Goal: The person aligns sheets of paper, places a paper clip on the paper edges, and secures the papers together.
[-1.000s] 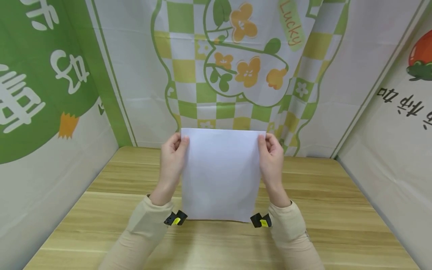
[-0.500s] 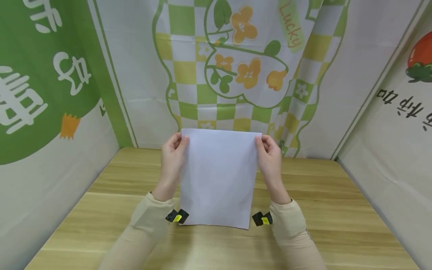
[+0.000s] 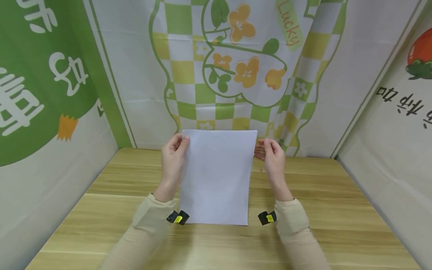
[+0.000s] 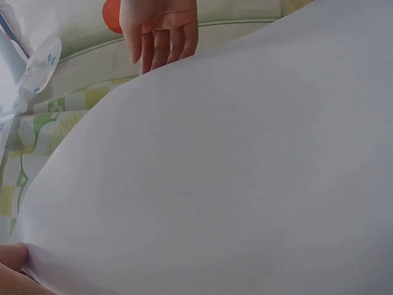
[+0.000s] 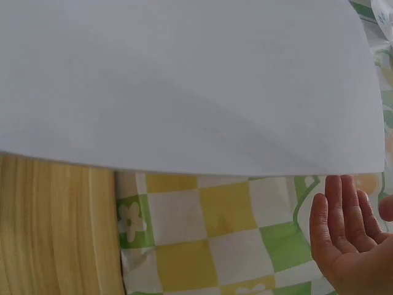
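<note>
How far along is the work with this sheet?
Done: the white sheet looks raised, its top edge overlapping the patterned curtain. In hand: the left hand pinches it near the upper left corner, while the right hand has its fingers by the right edge, thumb clear; contact there is unclear. Remaining: perhaps gripping the right side, where no thumb presses, or lowering it to the table.

Long pale beige sleeves (image 3: 126, 245) are worn on both forearms, lightly creased. Each wrist is wrapped by a bulkier cream cuff (image 3: 153, 213). On each cuff's inner side, a small angular black piece (image 3: 184, 217) is mounted, marked by a bright yellow patch (image 3: 178, 219); finer markings can't be read.
</note>
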A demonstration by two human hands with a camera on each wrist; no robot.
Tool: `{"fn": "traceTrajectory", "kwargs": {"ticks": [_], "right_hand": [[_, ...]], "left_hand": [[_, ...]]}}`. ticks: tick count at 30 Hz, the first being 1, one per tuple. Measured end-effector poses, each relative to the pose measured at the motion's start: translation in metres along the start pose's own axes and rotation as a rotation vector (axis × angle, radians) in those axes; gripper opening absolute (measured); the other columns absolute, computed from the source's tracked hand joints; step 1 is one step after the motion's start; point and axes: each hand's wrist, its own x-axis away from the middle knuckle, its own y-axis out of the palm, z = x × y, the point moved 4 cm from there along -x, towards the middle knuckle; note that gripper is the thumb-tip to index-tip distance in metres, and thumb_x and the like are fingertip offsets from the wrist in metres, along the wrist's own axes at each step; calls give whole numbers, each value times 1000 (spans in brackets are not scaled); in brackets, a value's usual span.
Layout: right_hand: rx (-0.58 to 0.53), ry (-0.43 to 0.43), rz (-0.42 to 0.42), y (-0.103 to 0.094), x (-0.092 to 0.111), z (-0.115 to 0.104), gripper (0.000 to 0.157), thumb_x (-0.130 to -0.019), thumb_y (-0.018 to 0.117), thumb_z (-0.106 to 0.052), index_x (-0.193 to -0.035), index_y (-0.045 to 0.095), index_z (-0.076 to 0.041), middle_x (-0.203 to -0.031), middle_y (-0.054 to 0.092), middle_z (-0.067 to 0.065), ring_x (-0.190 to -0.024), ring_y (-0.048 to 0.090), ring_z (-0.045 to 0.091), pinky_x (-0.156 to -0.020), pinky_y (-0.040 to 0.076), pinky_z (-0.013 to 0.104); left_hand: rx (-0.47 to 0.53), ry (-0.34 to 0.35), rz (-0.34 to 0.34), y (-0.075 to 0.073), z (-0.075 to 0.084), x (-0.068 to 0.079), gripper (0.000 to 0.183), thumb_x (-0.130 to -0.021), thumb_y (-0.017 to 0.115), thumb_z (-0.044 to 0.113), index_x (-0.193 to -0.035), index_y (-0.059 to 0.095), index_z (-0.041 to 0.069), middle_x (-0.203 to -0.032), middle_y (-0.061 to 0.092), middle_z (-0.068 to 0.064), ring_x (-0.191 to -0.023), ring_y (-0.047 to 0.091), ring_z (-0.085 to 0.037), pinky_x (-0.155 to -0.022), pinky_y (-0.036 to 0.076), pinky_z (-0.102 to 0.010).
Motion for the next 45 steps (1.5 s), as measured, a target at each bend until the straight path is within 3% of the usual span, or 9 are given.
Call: {"fn": "traceTrajectory", "kwargs": {"ticks": [5, 9, 16, 22, 34, 40, 45], "right_hand": [[119, 52, 1, -11, -5, 20, 39, -101, 43, -30, -112, 57, 5, -98, 69, 16, -79, 69, 10, -78, 56, 35], [188, 70, 6, -18, -9, 33, 35, -101, 45, -28, -113, 57, 2, -106, 67, 21, -81, 69, 10, -76, 56, 32], [261, 64, 20, -26, -14, 48, 33, -100, 48, -27, -114, 59, 1, -105, 68, 21, -82, 69, 15, -70, 55, 26], [298, 77, 34, -28, -17, 57, 31, -101, 46, -24, -113, 58, 2, -106, 67, 24, -78, 68, 12, -72, 56, 30], [326, 120, 37, -32, -21, 73, 31, -101, 45, -21, -112, 58, 4, -106, 66, 26, -91, 68, 34, -68, 55, 26], [383, 151, 17, -33, -25, 80, 31, -101, 45, -21, -114, 57, 4, -107, 66, 24, -91, 67, 31, -67, 54, 22], [432, 171, 7, -34, -30, 88, 29, -101, 45, -21, -113, 58, 2, -106, 67, 23, -90, 67, 30, -73, 55, 31]], "left_hand": [[9, 19, 3, -1, -5, 0, 22, -95, 57, 13, -105, 62, -6, -80, 57, 4, -75, 51, -8, -66, 44, -17], [14, 27, 24, -3, -9, 0, 24, -95, 57, 13, -106, 62, -7, -81, 57, 4, -76, 50, -9, -67, 44, -17], [40, 46, 56, -3, -11, -1, 21, -94, 59, 11, -103, 62, -7, -80, 56, 5, -76, 49, -9, -67, 43, -17], [35, 54, 86, -3, -10, -1, 18, -92, 62, 11, -99, 63, -5, -79, 57, 7, -75, 49, -8, -66, 42, -17], [41, 62, 113, -3, -11, 1, 20, -90, 64, 11, -98, 65, -7, -79, 60, 7, -76, 51, -8, -68, 43, -17], [48, 71, 129, -4, -10, 1, 15, -90, 65, 9, -96, 66, -4, -79, 61, 8, -75, 52, -7, -67, 44, -17], [62, 62, 146, -4, -9, 1, 7, -89, 65, 8, -92, 67, 3, -78, 61, 9, -75, 52, -6, -67, 44, -16]]}}
